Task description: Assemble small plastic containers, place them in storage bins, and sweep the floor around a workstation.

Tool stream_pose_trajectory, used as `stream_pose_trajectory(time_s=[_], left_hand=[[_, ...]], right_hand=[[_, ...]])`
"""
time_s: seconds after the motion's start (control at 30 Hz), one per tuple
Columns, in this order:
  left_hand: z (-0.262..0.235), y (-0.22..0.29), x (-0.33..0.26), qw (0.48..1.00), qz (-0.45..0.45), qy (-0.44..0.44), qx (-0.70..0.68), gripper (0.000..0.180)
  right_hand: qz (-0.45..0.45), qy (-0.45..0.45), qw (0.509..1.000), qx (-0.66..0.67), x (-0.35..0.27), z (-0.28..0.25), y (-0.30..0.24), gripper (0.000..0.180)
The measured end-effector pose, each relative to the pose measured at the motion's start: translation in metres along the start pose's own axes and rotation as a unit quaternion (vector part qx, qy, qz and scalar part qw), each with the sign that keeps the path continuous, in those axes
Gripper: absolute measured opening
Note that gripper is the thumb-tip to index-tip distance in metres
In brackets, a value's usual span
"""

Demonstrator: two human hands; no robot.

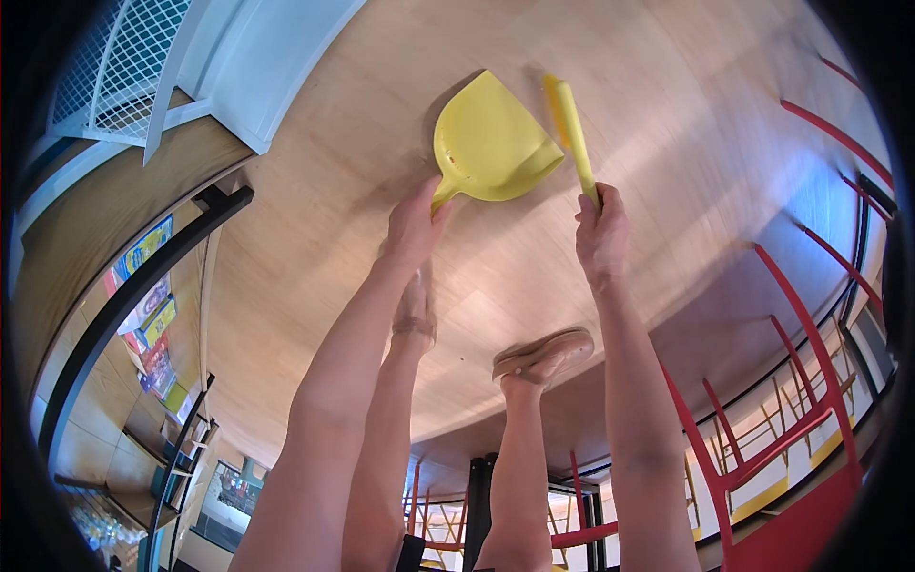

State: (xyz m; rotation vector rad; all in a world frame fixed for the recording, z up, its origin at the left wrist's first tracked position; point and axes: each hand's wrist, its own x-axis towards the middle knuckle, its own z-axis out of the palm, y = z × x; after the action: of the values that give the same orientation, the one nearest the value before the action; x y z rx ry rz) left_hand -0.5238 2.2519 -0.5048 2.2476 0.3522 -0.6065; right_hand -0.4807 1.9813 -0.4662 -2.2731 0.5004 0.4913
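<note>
Nearest are the person's two legs, the right foot's tan sandal (543, 355) planted on the wooden floor (686, 143), just short of the yellow dustpan (493, 143). Further out, the left hand (413, 226) is closed around the dustpan's handle, the pan lying flat on the floor with its mouth toward the brush. The right hand (601, 234) grips the yellow brush (572, 129) just right of the dustpan, its head blurred. Red chairs (791, 419) stand well right of the dustpan.

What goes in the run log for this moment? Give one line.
left hand: grips yellow dustpan handle | right hand: grips yellow brush | dustpan on wooden floor | brush beside dustpan mouth
</note>
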Motion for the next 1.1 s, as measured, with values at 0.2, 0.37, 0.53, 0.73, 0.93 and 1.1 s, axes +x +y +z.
stream_pose_trajectory(time_s=[0.2,0.37,0.53,0.73,0.93,1.1], left_hand=[[0.004,0.006,0.008,1.0,0.018,0.001,-0.006,0.04],[-0.002,-0.009,0.008,0.999,0.017,-0.007,-0.033,0.041],[-0.007,-0.016,-0.011,0.992,0.024,0.044,-0.112,0.039],[-0.025,-0.069,-0.051,0.967,-0.042,0.181,-0.174,0.039],[-0.051,-0.123,-0.086,0.95,-0.124,0.221,-0.184,0.039],[-0.059,-0.139,-0.083,0.94,-0.151,0.245,-0.185,0.04]], right_hand=[[-0.061,-0.035,0.995,-0.074,-0.004,-0.001,-0.001,0.018],[-0.057,-0.036,0.996,0.052,-0.05,-0.013,0.002,0.019],[-0.038,0.002,0.995,0.09,-0.042,0.003,-0.031,0.02],[-0.26,-0.032,0.964,-0.036,-0.005,0.076,-0.103,0.026],[-0.33,-0.06,0.934,-0.125,0.038,0.142,-0.153,0.026],[-0.372,-0.07,0.899,-0.219,0.058,0.17,-0.171,0.025]])
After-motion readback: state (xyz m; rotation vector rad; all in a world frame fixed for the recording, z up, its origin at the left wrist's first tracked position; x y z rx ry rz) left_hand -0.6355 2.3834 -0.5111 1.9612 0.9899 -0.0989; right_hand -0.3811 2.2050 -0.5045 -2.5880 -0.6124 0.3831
